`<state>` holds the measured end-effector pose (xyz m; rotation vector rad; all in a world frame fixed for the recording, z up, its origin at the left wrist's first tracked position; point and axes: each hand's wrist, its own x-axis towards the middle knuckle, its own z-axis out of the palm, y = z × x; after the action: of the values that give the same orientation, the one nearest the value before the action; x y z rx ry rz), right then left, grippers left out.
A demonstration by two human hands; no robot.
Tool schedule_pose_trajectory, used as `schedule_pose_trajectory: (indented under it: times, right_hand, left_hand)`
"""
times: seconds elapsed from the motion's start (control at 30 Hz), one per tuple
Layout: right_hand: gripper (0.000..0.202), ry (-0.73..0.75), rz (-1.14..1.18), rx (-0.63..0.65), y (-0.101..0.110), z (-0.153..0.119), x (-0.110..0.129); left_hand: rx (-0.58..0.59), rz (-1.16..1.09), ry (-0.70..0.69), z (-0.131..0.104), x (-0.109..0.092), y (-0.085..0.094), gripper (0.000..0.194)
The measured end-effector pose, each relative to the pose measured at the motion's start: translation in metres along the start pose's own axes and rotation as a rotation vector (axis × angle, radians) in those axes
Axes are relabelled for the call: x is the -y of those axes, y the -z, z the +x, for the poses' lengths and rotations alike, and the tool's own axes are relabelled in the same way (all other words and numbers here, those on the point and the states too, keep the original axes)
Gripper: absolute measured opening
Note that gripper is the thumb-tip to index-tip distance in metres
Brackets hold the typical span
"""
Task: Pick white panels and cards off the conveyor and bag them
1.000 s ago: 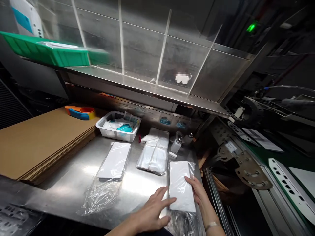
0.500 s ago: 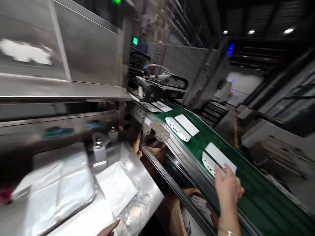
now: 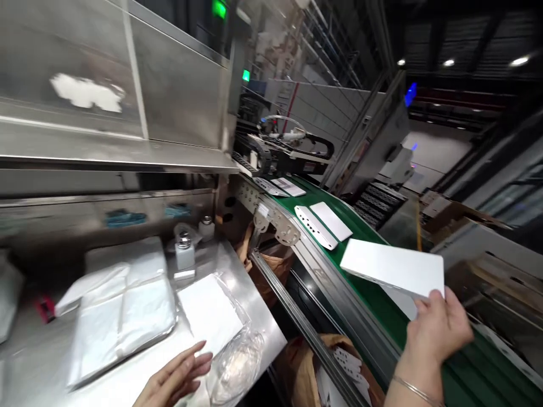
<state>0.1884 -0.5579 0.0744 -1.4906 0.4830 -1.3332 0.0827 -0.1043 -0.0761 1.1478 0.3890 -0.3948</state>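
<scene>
My right hand (image 3: 441, 325) grips the near end of a white rectangular panel (image 3: 394, 265), raised and tilted over the green conveyor belt (image 3: 369, 240). Beneath it, part of another flat white piece (image 3: 401, 301) shows on the belt. Farther up lie a white plate with small holes (image 3: 316, 227) and a plain white panel (image 3: 331, 220), side by side. My left hand (image 3: 178, 376) hovers above the metal table with fingers apart and nothing in them. Beside it are a white sheet in clear film (image 3: 214, 311) and a crumpled clear plastic bundle (image 3: 238, 362).
Stacked packs in clear wrap (image 3: 127, 316) lie on the table's left. A pump bottle (image 3: 185, 254) stands at its back. Between table and belt runs a metal rail (image 3: 288, 305), above a brown paper bag (image 3: 303, 367) holding white pieces. Machinery (image 3: 288, 141) stands at the belt's far end.
My right hand has lifted a white panel off the belt and moved right with it. My left hand has come further into view, fingers spread. The camera view has shifted slightly.
</scene>
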Motion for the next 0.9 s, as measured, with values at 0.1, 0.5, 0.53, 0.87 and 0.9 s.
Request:
schedule_pose_trajectory:
  times: [0.1,0.5,0.53,0.87,0.9]
  right_hand:
    - [0.046,-0.142,0.310,0.570,-0.076,-0.049,0.036]
    - [0.027,-0.899,0.443,2.023,-0.193,-0.353,0.095]
    - [0.027,-0.918,0.440,2.042,-0.194,-0.361,0.095]
    - [0.051,-0.720,0.344,1.978,-0.187,-0.376,0.076]
    - [0.052,-0.646,0.336,1.952,-0.183,-0.372,0.073]
  left_hand:
    - [-0.161,-0.267,-0.109,-0.009,-0.020,0.002,0.056]
    - [-0.209,-0.844,-0.452,-0.083,-0.041,-0.011,0.052]
    - [-0.208,-0.874,-0.450,-0.085,-0.037,-0.007,0.054]
    - [-0.292,-0.945,-0.446,-0.080,-0.036,0.013,0.052]
    - [-0.299,-0.941,-0.441,-0.079,-0.036,0.014,0.052]
